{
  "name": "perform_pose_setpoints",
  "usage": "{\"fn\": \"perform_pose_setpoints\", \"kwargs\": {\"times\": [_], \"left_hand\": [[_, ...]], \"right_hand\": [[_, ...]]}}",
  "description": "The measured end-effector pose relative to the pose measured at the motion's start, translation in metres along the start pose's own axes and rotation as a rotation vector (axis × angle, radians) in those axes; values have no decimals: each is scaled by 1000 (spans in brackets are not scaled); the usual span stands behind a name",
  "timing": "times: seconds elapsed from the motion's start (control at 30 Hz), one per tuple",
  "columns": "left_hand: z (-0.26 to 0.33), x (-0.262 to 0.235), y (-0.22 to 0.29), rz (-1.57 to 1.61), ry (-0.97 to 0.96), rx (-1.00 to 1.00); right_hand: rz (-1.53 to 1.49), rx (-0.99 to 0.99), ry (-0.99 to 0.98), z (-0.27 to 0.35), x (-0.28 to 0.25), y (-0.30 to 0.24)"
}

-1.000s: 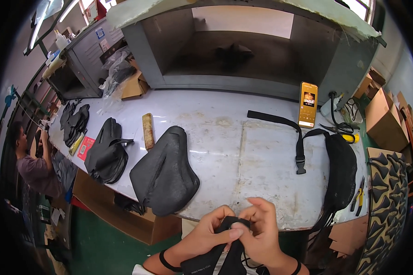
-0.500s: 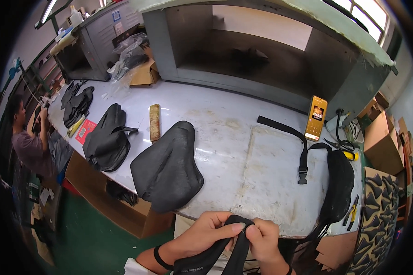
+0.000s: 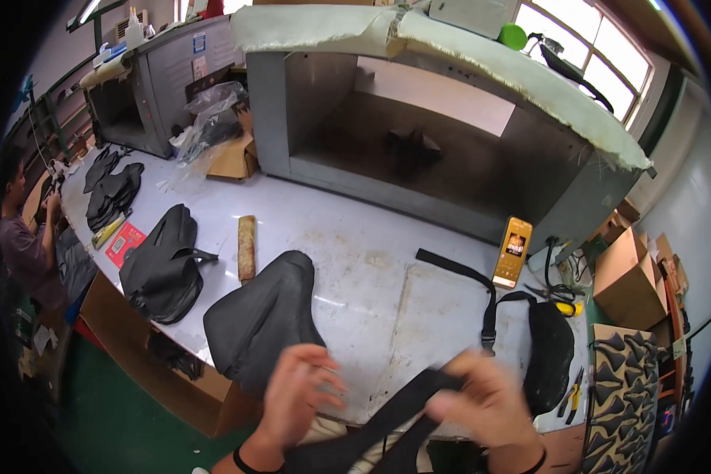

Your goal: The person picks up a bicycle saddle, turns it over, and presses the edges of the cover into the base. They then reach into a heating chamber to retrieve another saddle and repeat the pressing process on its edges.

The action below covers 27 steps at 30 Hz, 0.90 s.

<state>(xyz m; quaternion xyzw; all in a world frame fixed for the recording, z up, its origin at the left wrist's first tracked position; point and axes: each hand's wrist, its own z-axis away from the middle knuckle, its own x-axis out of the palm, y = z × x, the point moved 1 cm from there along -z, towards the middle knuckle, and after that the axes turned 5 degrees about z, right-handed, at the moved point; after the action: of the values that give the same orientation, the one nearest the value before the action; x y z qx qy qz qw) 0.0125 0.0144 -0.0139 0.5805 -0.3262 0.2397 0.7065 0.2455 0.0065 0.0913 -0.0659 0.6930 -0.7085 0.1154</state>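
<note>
My right hand pinches one end of a folded black strip of soft material, its fingers slightly blurred. Two arms of the strip run down toward the lower edge of the view, between my forearms. Off the strip, my left hand is raised with its fingers apart, also blurred. Just beyond it lies a stack of large black shaped pieces at the table's front edge. Farther left sits a second heap of black pieces, with a red card beside it.
A worn block lies behind the stack. A grey metal box-like housing stands along the back. To the right are a lit phone, a black waist bag, pliers and cardboard boxes. Another person works at far left.
My left hand has let go of the black strip and opened. My right hand has moved right with the strip's end. The view has tilted up a little.
</note>
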Motion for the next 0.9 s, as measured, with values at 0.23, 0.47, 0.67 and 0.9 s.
{"fn": "perform_pose_setpoints", "kwargs": {"times": [0.23, 0.47, 0.67, 0.9], "left_hand": [[13, -10, -41, -124, 125, 364], [-5, 1, -58, -531, -125, 164], [-4, 5, -56, -482, -34, 57], [-6, -4, -56, -463, -5, -10]], "right_hand": [[1260, -1318, 635, -151, -80, -46], [1769, -555, 643, -254, -179, 79], [1531, -694, 549, -311, -113, 76], [1570, -876, 582, -310, -102, 74]]}}
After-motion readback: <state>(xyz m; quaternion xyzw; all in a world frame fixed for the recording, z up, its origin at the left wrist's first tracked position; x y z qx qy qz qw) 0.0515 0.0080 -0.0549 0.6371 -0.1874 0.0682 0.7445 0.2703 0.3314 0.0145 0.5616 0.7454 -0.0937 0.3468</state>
